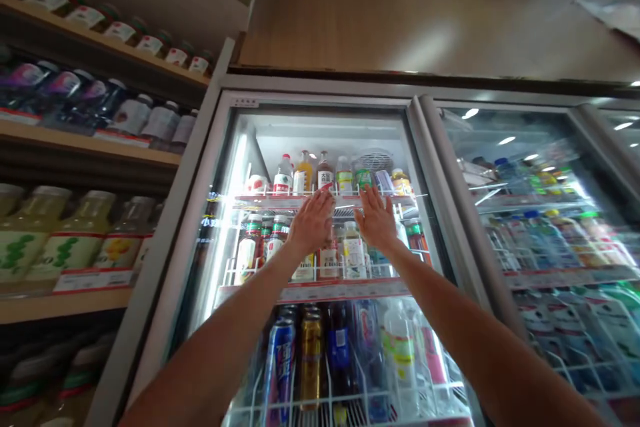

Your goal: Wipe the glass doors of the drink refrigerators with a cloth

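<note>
Both my arms reach up into an open drinks fridge. My left hand and my right hand are side by side with fingers stretched out flat, at the front edge of the top wire shelf. Neither hand holds anything. Just above the fingertips stand bottles on the top shelf, among them an orange juice bottle and a brown tea bottle. Behind the hands on the second shelf stand more bottles. Cans, including a gold can, fill the lower shelf.
To the right, a closed glass fridge door shows rows of water bottles. On the left, wooden shelves carry jars and large pale juice bottles. A wood-panelled ceiling is overhead.
</note>
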### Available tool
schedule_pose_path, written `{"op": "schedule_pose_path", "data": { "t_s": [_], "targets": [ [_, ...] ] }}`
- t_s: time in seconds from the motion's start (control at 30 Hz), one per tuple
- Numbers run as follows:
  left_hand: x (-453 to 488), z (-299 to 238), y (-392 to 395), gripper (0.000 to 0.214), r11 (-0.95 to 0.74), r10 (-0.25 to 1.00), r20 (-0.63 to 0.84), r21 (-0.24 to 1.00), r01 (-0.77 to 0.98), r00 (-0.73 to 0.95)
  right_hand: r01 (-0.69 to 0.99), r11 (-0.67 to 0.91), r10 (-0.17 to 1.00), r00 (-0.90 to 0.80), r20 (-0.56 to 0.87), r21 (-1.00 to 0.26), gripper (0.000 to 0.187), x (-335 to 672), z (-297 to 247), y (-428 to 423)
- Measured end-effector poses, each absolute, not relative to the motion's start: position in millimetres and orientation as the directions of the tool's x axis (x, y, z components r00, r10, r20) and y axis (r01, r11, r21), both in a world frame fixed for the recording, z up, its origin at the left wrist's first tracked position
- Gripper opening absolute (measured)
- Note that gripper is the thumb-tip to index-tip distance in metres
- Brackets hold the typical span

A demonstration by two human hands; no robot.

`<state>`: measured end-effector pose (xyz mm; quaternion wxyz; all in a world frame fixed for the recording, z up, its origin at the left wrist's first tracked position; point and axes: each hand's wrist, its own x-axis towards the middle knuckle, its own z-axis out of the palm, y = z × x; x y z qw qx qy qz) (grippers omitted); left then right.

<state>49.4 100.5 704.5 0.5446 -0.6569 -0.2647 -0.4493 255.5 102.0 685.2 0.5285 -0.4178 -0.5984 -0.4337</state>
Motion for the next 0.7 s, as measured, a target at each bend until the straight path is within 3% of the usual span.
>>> {"op": "schedule_pose_path", "data": {
  "t_s": [0.07,0.13,0.23,0.3,0.4,0.47,0.53,0.7],
  "targets": [
    [22,707,95,0.046,-0.260,-0.140,0.899,-0.437,0.861,0.414,0.955,0.280,0.042,-0.109,0.993,0.094,0.052,257,681,104],
    [-17,720,86,0.044,-0.243,-0.220,0.967,-0.182,0.953,0.128,0.952,0.290,0.038,-0.109,0.993,0.094,0.051,260,677,107],
    [-32,730,79,0.048,-0.213,-0.248,0.969,-0.051,0.976,-0.003,0.948,0.309,0.029,-0.094,0.995,0.081,0.051,261,673,110],
    [1,720,86,0.047,-0.195,-0.197,0.978,-0.110,0.974,0.071,0.945,0.319,0.020,-0.087,0.996,0.076,0.051,261,672,111],
    [63,694,100,0.049,-0.225,-0.117,0.925,-0.379,0.898,0.362,0.939,0.334,0.004,-0.084,0.996,0.078,0.050,262,671,110],
    [71,683,102,0.048,-0.245,-0.084,0.868,-0.495,0.834,0.490,0.936,0.341,0.002,-0.087,0.996,0.082,0.050,263,670,110],
    [46,685,95,0.047,-0.243,-0.082,0.881,-0.472,0.848,0.466,0.938,0.337,0.009,-0.085,0.996,0.078,0.051,263,669,110],
    [-5,710,84,0.048,-0.231,-0.226,0.969,-0.156,0.960,0.103,0.955,0.293,0.009,-0.059,0.998,0.054,0.051,260,665,111]
  ]
}}
